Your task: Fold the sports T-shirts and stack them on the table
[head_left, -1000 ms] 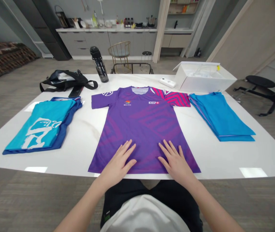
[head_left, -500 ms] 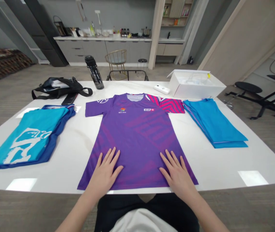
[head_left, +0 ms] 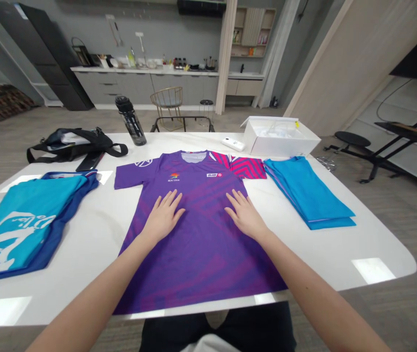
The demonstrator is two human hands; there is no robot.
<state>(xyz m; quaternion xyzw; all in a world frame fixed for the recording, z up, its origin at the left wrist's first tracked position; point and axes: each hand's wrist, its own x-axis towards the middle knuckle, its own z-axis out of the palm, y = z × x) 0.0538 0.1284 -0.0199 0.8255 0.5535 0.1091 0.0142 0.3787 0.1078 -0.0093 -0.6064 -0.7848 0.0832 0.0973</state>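
Grey cabinets [head_left: 120, 90] line the far wall at twelve o'clock, and below my camera spreads a white table [head_left: 340, 254]. Centre stage, the purple T-shirt [head_left: 201, 254] lies flat, front up, collar at twelve, hem along the near edge at six. Here's my left hand [head_left: 164, 217] at ten on that shirt, my right hand [head_left: 244, 215] at two, both palm down, fingers spread, grasping nothing. Round the dial now: folded teal shirt [head_left: 43, 195] at nine, black bag [head_left: 94, 139] at ten, dark bottle [head_left: 131, 122] upright at eleven, white box [head_left: 282, 144] at one, and folded blue cloth [head_left: 311, 195] towards three, its corner right by the striped sleeve.
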